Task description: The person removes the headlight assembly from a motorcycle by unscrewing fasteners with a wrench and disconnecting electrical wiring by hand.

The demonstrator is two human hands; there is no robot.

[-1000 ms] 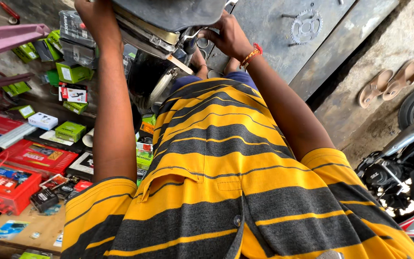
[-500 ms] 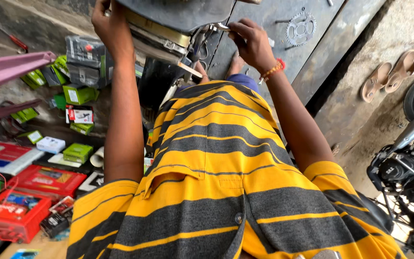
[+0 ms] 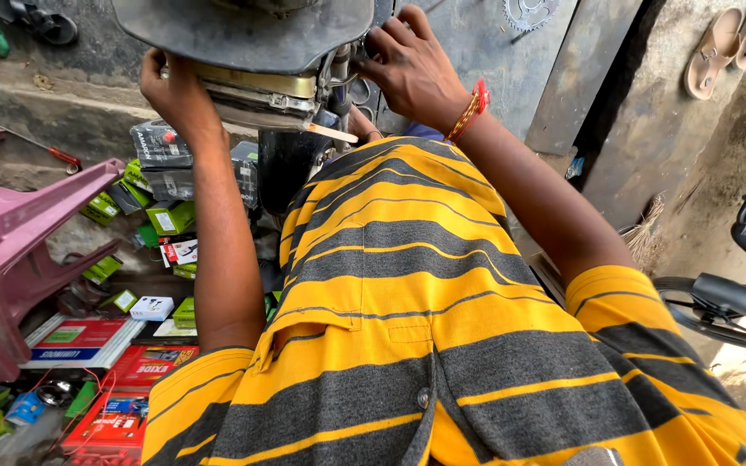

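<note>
Left to right: pink plastic chair [image 3: 10,259] tipped over at the left edge. Past it, spare-part cartons scattered on the ground [image 3: 62,95]: flat red boxes [image 3: 118,406] at the bottom-left corner, one flat red-and-white box [image 3: 75,341] above them, small white box [image 3: 152,307], a run of small green boxes [image 3: 170,217] going up toward the wall, two dark grey boxes [image 3: 159,142] at the top of the pile. Print too small to matter, not reading it

Left hand [image 3: 179,91] closed around the left side of the grey dome-shaped motorcycle part [image 3: 243,34], thumb on the rim, gripping the layered metal edge [image 3: 256,91] under it. Looks like it's just bracing the thing

Right hand [image 3: 412,65] at the right side of the same part, fingers curled and pinched on the small fittings [image 3: 343,73] there; can't tell if there's a tool or fastener in the grip. Red thread band [image 3: 475,108] on that wrist

My read: mid-fitting, working a fastener or connector at the right side while the part is held steady. Next move would need a steady left hold and fine finger work on the right, since the joint is half hidden by the hand

Right of that: grey metal door [image 3: 580,78] with a sprocket [image 3: 530,12] hung on it, sandals [image 3: 736,43] top-right corner, motorcycle [image 3: 736,302] at the right edge
</note>
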